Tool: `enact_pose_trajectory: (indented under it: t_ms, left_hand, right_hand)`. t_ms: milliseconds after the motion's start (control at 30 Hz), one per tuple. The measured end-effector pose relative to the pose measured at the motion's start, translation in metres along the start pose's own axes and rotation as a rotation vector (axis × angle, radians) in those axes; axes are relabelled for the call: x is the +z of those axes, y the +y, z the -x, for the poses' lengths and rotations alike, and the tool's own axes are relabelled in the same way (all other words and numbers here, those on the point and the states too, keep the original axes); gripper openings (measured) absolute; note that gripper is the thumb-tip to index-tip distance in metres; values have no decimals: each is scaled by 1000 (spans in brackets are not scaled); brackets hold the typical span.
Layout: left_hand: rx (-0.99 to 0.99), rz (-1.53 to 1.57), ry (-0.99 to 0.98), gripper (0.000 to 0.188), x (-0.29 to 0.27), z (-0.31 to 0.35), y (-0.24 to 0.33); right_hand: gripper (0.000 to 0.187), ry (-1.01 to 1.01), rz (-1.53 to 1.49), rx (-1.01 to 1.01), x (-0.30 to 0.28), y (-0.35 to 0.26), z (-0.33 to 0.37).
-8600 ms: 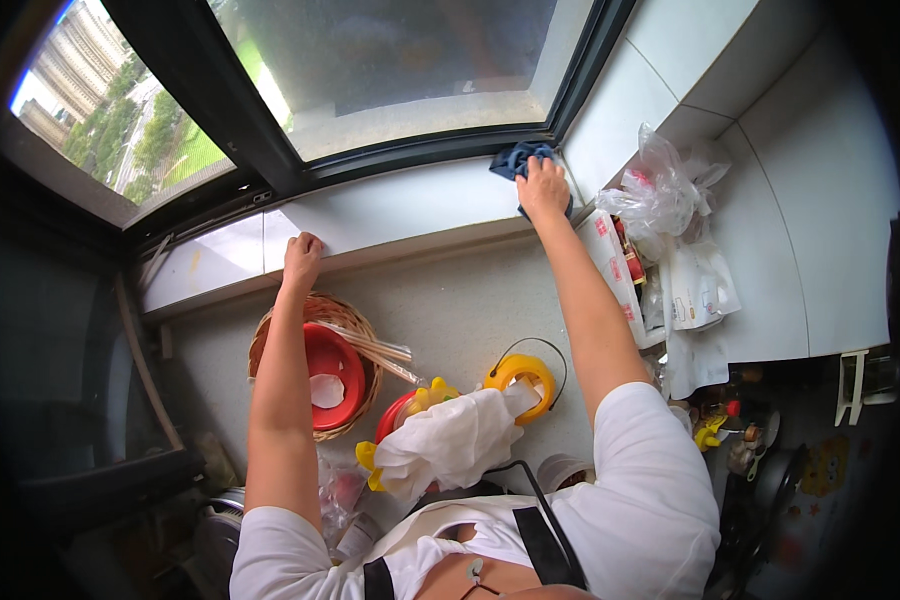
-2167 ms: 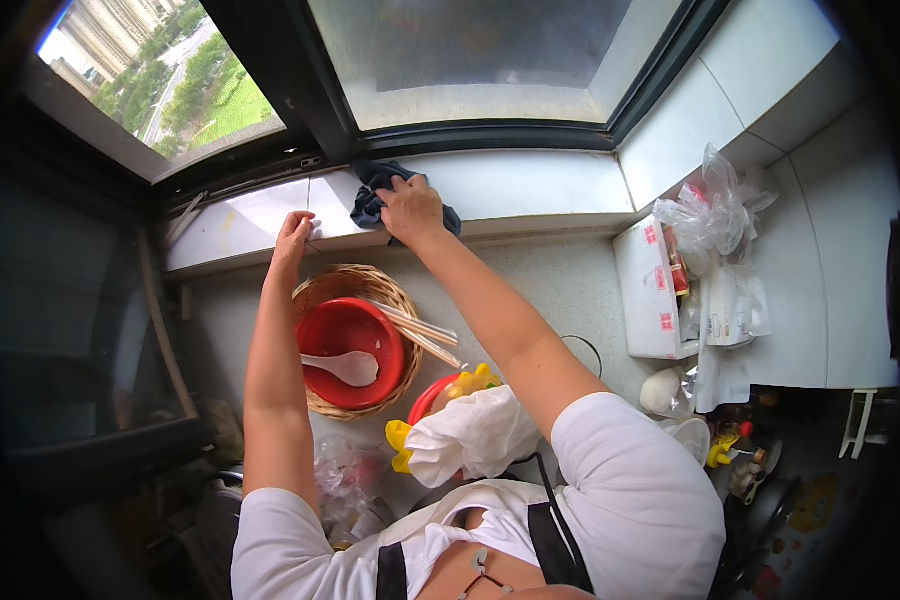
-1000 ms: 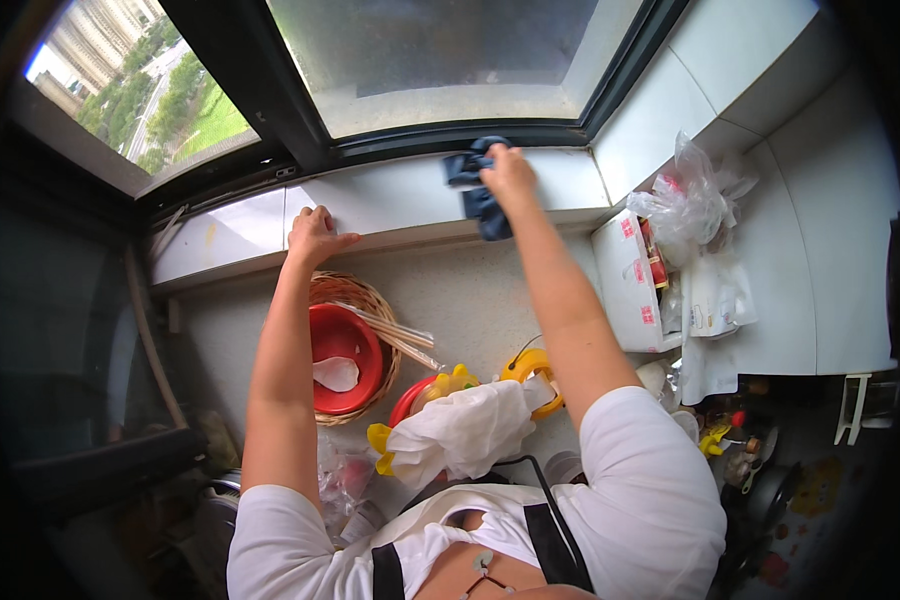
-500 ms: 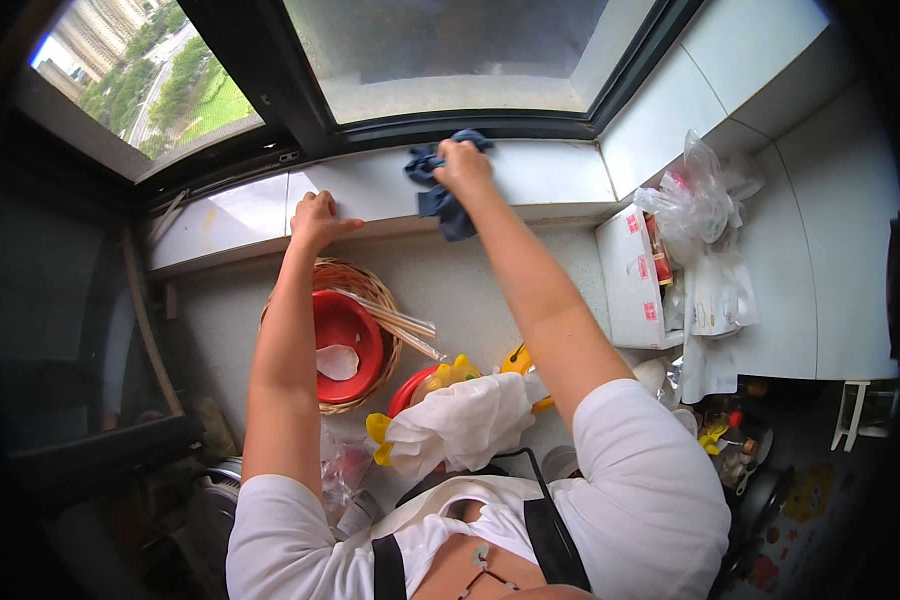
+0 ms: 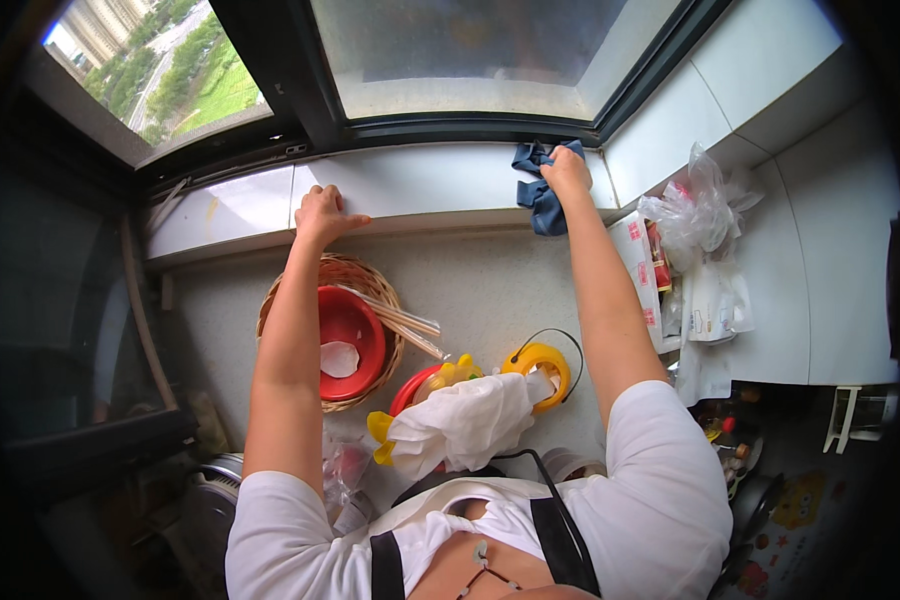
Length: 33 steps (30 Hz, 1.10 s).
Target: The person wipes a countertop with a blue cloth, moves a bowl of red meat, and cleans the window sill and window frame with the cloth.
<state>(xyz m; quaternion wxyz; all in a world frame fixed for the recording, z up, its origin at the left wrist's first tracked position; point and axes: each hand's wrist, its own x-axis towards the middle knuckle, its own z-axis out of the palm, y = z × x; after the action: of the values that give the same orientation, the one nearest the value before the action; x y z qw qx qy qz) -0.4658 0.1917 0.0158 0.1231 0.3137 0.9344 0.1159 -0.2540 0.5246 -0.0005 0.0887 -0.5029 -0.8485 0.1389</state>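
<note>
My right hand is closed on a dark blue cloth, which lies bunched on the white tiled sill near its right end. Part of the cloth hangs over the sill's front edge. Further left, my left hand rests at the same edge, fingers bent onto the tile and thumb held apart, with nothing in it. Below that forearm stands a wicker basket with a red bowl inside. A pale piece is in the bowl, and wrapped chopsticks lie across the basket's rim.
Dark window frames border the sill's back. Closer to me are a white cloth and a yellow pail with a thin handle. A white box and clear plastic bags sit on the right.
My right hand has moved right along the sill, carrying the blue cloth toward the corner. The yellow pail now shows more fully. My left hand has stayed about where it was.
</note>
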Motion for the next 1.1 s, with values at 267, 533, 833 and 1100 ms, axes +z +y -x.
enact_pose_trajectory:
  t_ms: [267, 533, 833, 1100]
  left_hand:
    - [25, 14, 49, 51, 10, -5, -5]
    - [26, 34, 70, 48, 6, 3, -4]
    - [31, 13, 95, 48, 11, 1, -4]
    - [15, 10, 73, 48, 10, 2, 0]
  right_hand:
    - [25, -18, -174, -413, 79, -185, 88]
    - [23, 61, -238, -376, 52, -111, 84]
    - [23, 171, 74, 69, -25, 79, 42]
    - [17, 134, -286, -380, 33, -49, 94]
